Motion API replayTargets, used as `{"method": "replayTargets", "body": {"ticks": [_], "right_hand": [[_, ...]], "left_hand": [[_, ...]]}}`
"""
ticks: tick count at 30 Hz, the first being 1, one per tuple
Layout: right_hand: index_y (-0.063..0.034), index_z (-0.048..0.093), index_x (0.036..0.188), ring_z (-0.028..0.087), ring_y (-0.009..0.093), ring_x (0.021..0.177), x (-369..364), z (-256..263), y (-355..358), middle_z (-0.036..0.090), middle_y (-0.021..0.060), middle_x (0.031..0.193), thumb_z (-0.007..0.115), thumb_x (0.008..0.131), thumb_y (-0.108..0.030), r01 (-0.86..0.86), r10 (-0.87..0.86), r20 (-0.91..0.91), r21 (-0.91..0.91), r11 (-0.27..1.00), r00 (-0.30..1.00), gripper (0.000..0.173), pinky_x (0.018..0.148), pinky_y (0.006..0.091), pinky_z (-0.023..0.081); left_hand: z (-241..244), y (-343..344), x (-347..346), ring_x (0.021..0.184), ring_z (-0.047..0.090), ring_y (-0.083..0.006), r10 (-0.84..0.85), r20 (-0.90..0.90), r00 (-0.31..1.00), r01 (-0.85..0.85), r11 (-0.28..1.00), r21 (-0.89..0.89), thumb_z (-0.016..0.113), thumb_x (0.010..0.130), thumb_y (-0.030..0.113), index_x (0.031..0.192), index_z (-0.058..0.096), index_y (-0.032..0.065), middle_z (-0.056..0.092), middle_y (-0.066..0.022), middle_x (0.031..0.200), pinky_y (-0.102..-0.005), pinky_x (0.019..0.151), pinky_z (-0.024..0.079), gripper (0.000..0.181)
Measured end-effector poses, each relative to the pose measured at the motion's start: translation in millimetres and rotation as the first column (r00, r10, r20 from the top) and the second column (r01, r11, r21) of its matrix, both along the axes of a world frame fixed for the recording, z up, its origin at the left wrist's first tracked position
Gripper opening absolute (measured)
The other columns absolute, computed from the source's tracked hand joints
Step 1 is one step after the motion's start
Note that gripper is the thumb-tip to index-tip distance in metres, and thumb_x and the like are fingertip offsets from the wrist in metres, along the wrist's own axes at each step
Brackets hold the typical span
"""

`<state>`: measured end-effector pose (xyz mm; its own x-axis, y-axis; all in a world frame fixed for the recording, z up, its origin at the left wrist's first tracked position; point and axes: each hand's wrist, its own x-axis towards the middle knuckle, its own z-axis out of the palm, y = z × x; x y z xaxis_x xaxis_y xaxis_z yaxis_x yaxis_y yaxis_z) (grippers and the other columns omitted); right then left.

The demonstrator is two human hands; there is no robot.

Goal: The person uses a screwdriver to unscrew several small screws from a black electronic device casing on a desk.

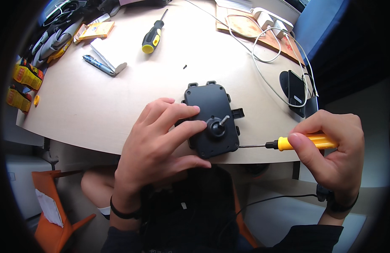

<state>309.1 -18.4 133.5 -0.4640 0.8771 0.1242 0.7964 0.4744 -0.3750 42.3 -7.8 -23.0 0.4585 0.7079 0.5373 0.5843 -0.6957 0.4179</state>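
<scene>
A black plastic phone-holder-like housing (203,98) lies near the table's front edge, a threaded metal stud (224,120) rising from its round ball joint. My left hand (157,142) rests on the housing's left side with spread fingers, two fingertips on its face. In my right hand (328,148) is a yellow-handled screwdriver (286,143), held nearly level. Its shaft points left, the tip at the housing's lower right corner; whether it touches is hard to tell. A small dark screw (185,66) lies above the housing. Further back lies a black and yellow screwdriver (153,38).
A pen (98,65) and folded white paper (103,55) lie left, near a yellow box (98,30). White cables (255,60) loop from a power strip (272,19) at the back right. A phone (296,91) lies right. An orange chair (55,202) stands lower left.
</scene>
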Motion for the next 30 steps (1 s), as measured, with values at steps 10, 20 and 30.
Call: {"method": "replayTargets", "body": {"ticks": [10,20,30], "right_hand": [[-0.0041,0.073,0.082,0.064,0.016,0.062,8,-3,2,0.071,0.0073,0.074,0.075,0.087,-0.021,0.061,-0.058,-0.068,0.04,0.997,0.996,0.018,0.06,0.0238,0.046],[-0.0053,0.072,0.084,0.064,0.016,0.071,7,8,3,0.071,0.0063,0.079,0.079,0.086,-0.026,0.078,-0.078,-0.019,0.03,0.996,0.997,0.022,0.066,0.0243,0.045],[-0.0009,0.07,0.082,0.064,0.013,0.056,8,5,8,0.07,0.008,0.069,0.081,0.082,-0.014,-0.012,0.013,0.026,-0.048,0.999,1.0,0.017,0.056,0.0204,0.045]], "left_hand": [[16,-23,50,0.09,0.051,-0.0235,0.269,-0.238,0.933,-0.26,0.963,0.067,0.078,0.072,0.06,0.101,0.061,0.0057,0.046,-0.006,0.09,-0.0385,0.092,0.042,0.064],[7,20,-5,0.134,0.05,-0.0378,-0.004,-0.071,0.997,-0.006,0.991,-0.133,0.083,0.077,0.054,0.137,0.056,0.0069,0.053,-0.0158,0.145,-0.0482,0.11,0.041,0.081],[-1,1,1,0.098,0.052,-0.0308,0.121,0.013,0.993,-0.12,0.988,-0.099,0.087,0.064,0.067,0.115,0.058,0.0083,0.049,-0.0114,0.107,-0.0427,0.088,0.046,0.083]]}}
